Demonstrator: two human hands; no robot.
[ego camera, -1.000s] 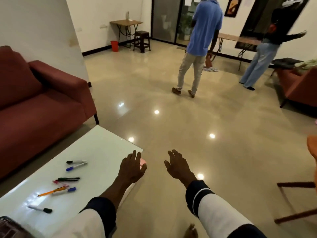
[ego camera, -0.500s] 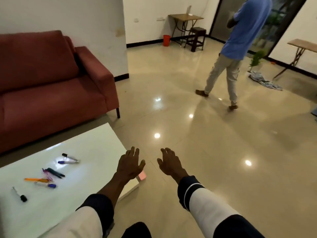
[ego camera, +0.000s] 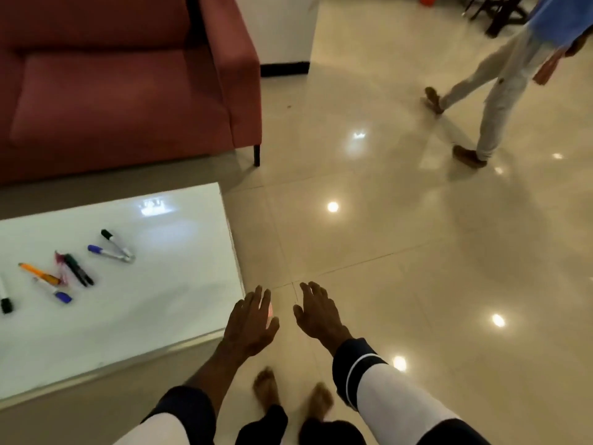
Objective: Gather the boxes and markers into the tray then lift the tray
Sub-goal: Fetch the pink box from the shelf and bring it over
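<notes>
Several markers [ego camera: 77, 271] lie scattered on the left part of a low white table [ego camera: 154, 293]: black-capped, blue-capped, orange and dark green ones. My left hand [ego camera: 252, 319] hovers palm down past the table's right corner, fingers spread, holding nothing. A small pink object [ego camera: 270, 309] shows just behind its fingers, low by the table corner. My right hand [ego camera: 316, 311] is stretched out over the floor beside it, open and empty. No tray or box is in sight.
A red sofa [ego camera: 122, 81] stands behind the table. A person in a blue shirt and light trousers [ego camera: 500, 81] walks across the glossy tiled floor [ego camera: 417, 252] at the upper right. My bare feet [ego camera: 292, 396] are below my hands.
The view has swung down and left, so the table and sofa fill more of the frame. Both hands stay stretched out and open. The walking person has stepped further right.
</notes>
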